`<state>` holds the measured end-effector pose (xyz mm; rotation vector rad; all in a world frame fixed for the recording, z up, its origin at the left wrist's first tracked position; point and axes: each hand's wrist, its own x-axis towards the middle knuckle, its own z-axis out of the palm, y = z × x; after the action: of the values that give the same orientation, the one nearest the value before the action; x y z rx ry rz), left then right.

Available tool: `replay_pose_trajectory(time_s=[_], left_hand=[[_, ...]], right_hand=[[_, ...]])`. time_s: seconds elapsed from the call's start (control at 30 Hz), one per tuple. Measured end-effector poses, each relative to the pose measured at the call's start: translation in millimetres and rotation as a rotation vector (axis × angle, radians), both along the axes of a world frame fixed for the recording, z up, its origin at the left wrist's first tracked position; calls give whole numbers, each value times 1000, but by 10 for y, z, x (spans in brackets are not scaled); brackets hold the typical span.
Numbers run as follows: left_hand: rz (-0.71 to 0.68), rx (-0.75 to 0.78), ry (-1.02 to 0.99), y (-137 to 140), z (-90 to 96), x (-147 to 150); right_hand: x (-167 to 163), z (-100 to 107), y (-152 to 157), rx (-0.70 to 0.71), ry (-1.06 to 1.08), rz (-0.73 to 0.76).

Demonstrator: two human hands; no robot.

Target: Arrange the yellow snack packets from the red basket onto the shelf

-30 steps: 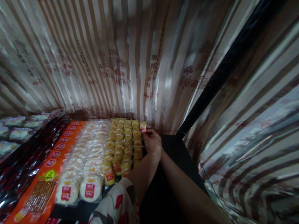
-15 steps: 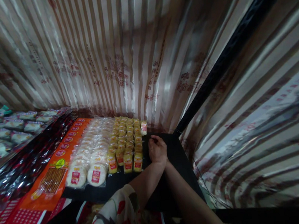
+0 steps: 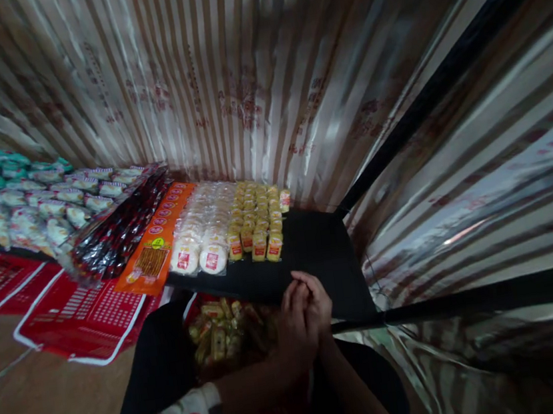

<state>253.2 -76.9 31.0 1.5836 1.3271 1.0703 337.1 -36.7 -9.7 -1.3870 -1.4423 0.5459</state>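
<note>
My left hand (image 3: 295, 322) and my right hand (image 3: 319, 301) are pressed together with curled fingers, above the front edge of the black shelf (image 3: 328, 241). Whatever lies between them, if anything, is hidden. Just left of them on the shelf stand rows of small yellow-wrapped snacks (image 3: 259, 243), with one packet (image 3: 284, 200) at the back right of the rows. Below my left forearm, a basket between my knees holds many loose yellow-wrapped snacks (image 3: 217, 342); part of it is covered by my arm.
Left along the shelf lie round white packaged crackers (image 3: 213, 258), an orange snack packet (image 3: 149, 259), dark shiny packets (image 3: 118, 233) and white-and-green packets (image 3: 28, 197). Red baskets (image 3: 87, 311) sit below. Striped sheeting (image 3: 239, 70) hangs behind; a black pole (image 3: 398, 131) slants at right.
My hands have drawn back from beside the yellow snacks to the shelf's front edge. The view has shifted, showing more of the basket and floor. The snack rows look the same.
</note>
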Motion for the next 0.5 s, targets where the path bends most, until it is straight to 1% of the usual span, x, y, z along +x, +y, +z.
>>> replay_pose_trajectory(time_s=[0.1, 0.17, 0.23, 0.3, 0.37, 0.43, 0.5], left_hand=[[-39, -75, 5, -400, -109, -261], [-37, -161, 34, -584, -231, -408], [-41, -244, 67, -680, -380, -533], [-45, -327, 107, -683, -528, -639], [-5, -434, 179, -610, -648, -726], [51, -538, 254, -492, -738, -791], [88, -607, 292, -356, -809, -837]], right_hand=[[-150, -125, -402, -20, -37, 40], [-234, -266, -607, -96, -77, 96], [-309, -424, -740, -205, -107, 139], [-379, -568, -795, -355, -158, 177], [-448, -676, -782, -489, -244, 211], [-513, -746, -723, -556, -329, 247], [-571, -792, -635, -579, -372, 283]])
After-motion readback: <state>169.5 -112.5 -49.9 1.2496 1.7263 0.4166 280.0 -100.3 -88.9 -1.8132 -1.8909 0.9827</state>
